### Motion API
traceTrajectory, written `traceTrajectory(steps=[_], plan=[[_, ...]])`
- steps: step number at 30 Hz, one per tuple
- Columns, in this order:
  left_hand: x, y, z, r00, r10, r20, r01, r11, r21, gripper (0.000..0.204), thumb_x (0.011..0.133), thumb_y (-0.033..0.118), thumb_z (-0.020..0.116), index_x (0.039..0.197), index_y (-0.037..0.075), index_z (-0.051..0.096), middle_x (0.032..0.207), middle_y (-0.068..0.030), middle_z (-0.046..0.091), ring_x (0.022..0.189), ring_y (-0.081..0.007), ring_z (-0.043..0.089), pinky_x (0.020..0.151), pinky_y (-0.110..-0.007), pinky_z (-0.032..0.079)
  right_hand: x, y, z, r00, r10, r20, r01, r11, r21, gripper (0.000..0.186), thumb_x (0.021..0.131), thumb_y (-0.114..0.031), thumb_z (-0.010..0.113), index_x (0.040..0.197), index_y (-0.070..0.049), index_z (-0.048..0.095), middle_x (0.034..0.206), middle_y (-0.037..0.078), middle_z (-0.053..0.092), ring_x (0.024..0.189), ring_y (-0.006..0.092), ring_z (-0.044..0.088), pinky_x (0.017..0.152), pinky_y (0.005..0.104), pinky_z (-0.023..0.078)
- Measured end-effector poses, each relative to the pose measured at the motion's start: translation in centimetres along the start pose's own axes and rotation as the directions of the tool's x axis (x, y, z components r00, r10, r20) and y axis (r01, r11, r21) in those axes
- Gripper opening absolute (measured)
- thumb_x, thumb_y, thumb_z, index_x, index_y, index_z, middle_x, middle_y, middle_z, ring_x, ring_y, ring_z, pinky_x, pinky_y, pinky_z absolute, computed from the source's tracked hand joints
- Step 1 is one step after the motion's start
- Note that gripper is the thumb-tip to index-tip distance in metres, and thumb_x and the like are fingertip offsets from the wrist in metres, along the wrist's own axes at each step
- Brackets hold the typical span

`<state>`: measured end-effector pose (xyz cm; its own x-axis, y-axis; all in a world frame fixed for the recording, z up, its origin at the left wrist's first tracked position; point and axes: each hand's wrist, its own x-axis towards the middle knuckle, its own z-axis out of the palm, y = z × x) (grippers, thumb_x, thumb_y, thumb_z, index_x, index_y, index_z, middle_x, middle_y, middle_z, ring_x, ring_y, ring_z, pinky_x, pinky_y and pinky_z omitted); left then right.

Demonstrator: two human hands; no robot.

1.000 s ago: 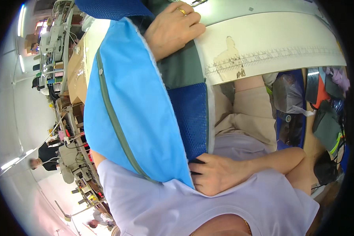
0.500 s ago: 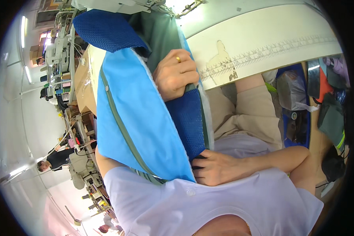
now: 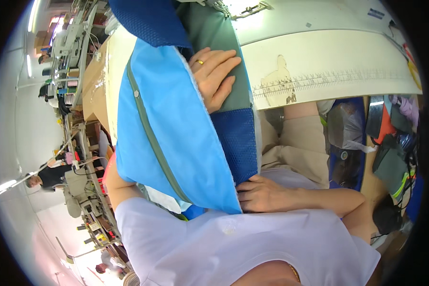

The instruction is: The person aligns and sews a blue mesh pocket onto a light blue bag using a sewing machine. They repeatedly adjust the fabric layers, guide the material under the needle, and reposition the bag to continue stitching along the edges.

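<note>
A sewn cloth piece lies in front of me, with a light blue panel (image 3: 176, 124) crossed by a green zipper (image 3: 150, 138), dark blue mesh (image 3: 236, 138) and a grey-green section (image 3: 212, 33). My left hand (image 3: 213, 76), a ring on one finger, rests with fingers stretched out on the grey-green section. The light blue panel hides its forearm. Close to my body, my right hand (image 3: 266, 194) grips the near edge of the cloth where mesh and blue panel meet; its fingertips are partly hidden. At the top edge, part of a sewing machine (image 3: 219, 5) touches the cloth's far end.
A white table (image 3: 319, 57) with a printed ruler strip (image 3: 329, 81) extends to the right. Below it stands a blue bin (image 3: 355, 176) holding a clear plastic bag (image 3: 343, 126). Dark cloth pieces (image 3: 391, 162) lie farther right. Sewing machines (image 3: 83, 190) and other people are at the left.
My left hand has gone from curled fingers to stretched-out, flat ones and sits slightly farther up the cloth. The right hand stays at the near edge. The whole view has shifted a little.
</note>
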<state>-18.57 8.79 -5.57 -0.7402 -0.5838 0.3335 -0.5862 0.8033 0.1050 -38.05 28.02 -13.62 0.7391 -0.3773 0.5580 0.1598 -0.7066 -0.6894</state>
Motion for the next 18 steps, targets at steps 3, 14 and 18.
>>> traceTrajectory(steps=[3, 14, 18], plan=[[-0.9, -0.5, 0.3, 0.998, 0.057, -0.037, -0.059, 0.996, -0.061, 0.042, 0.082, -0.005, 0.073, 0.123, 0.0, 0.071, 0.127, -0.017, 0.07, 0.115, -0.0343, 0.069, 0.102, -0.045, 0.055, -0.2, 0.5, -0.2, 0.997, 0.013, 0.074, -0.015, 1.0, 0.026, 0.022, 0.088, -0.018, 0.062, 0.103, -0.011, 0.076, 0.12, 0.001, 0.073, 0.123, 0.0201, 0.06, 0.099, 0.0345, 0.042], [-2.7, -0.4, 1.7, 0.986, -0.055, -0.16, 0.043, 0.996, -0.083, 0.042, 0.079, -0.008, 0.071, 0.12, 0.001, 0.072, 0.129, -0.0153, 0.069, 0.107, -0.0309, 0.07, 0.088, -0.038, 0.058, -1.8, 1.6, 0.2, 0.994, 0.012, 0.105, -0.026, 0.99, 0.139, 0.026, 0.089, -0.019, 0.062, 0.109, -0.009, 0.076, 0.129, 0.005, 0.07, 0.128, 0.024, 0.06, 0.103, 0.0407, 0.047], [-2.6, -0.5, 1.6, 0.995, -0.021, -0.097, 0.015, 0.997, -0.069, 0.043, 0.078, -0.008, 0.071, 0.12, 0.003, 0.072, 0.132, -0.0107, 0.068, 0.113, -0.0272, 0.067, 0.09, -0.037, 0.057, -1.5, 1.4, -0.4, 0.988, 0.05, 0.146, -0.083, 0.97, 0.229, 0.026, 0.089, -0.018, 0.061, 0.108, -0.007, 0.075, 0.128, 0.007, 0.069, 0.126, 0.0258, 0.06, 0.101, 0.0427, 0.051]])
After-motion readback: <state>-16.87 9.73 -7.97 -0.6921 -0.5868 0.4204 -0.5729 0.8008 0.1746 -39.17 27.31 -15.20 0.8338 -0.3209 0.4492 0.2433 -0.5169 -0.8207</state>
